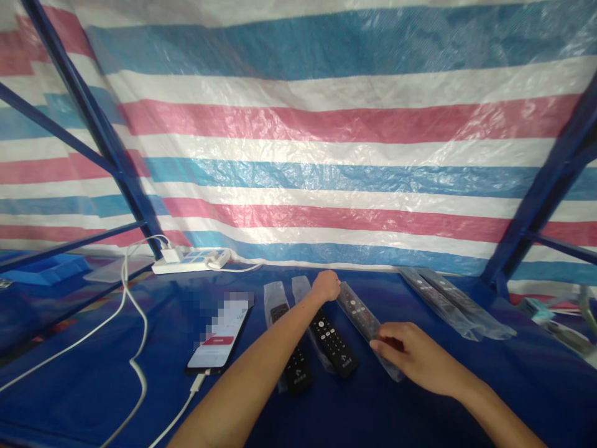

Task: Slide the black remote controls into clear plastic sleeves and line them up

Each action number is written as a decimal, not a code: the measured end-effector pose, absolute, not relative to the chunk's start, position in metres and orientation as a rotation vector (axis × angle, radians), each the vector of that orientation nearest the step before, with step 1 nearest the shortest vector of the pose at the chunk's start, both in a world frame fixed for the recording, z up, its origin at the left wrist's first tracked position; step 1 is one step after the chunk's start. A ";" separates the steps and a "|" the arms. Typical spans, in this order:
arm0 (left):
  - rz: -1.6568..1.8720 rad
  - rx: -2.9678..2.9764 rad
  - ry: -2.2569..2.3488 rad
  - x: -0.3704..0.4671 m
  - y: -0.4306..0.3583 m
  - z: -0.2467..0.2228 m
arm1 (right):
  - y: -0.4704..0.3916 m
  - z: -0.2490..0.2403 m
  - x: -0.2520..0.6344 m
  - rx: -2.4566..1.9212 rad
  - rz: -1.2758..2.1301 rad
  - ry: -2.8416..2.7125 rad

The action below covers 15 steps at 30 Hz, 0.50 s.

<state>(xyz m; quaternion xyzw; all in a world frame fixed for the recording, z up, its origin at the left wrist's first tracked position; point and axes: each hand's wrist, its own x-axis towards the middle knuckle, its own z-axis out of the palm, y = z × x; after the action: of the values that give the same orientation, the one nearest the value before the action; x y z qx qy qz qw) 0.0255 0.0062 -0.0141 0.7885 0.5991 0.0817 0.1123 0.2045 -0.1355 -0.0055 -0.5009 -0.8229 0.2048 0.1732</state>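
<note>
A dark remote control in a clear plastic bag lies slanted between my two hands. My left hand is closed in a fist at the bag's far end; the fingertips are mostly hidden. With thumb and fingers curled, my right hand grips the near part of the same bag. To the left lie two black remote controls, one nearer the middle and one partly covered by my left forearm. Clear plastic bags lie beneath both of them.
Two more bagged remote controls lie at the back right of the blue table. A phone with a white charging cable lies at left. A white power strip stands behind it. Blue metal posts and a striped sheet bound the back.
</note>
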 end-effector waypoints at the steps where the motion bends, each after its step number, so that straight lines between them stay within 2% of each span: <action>1: 0.243 2.304 1.767 0.026 0.006 -0.014 | -0.134 -0.005 0.207 -1.426 0.557 -2.314; 7: 0.296 2.303 1.809 0.032 -0.003 -0.009 | -0.126 -0.006 0.219 -1.431 0.439 -2.205; 15: 0.190 2.275 1.746 0.035 0.000 -0.005 | -0.125 -0.006 0.220 -1.438 0.412 -2.197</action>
<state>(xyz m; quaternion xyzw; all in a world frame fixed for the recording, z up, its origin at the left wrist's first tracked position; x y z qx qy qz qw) 0.0349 0.0002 -0.0049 0.7846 0.6019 0.0656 0.1333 0.2195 -0.1248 -0.0062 -0.5253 -0.8025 0.1506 0.2395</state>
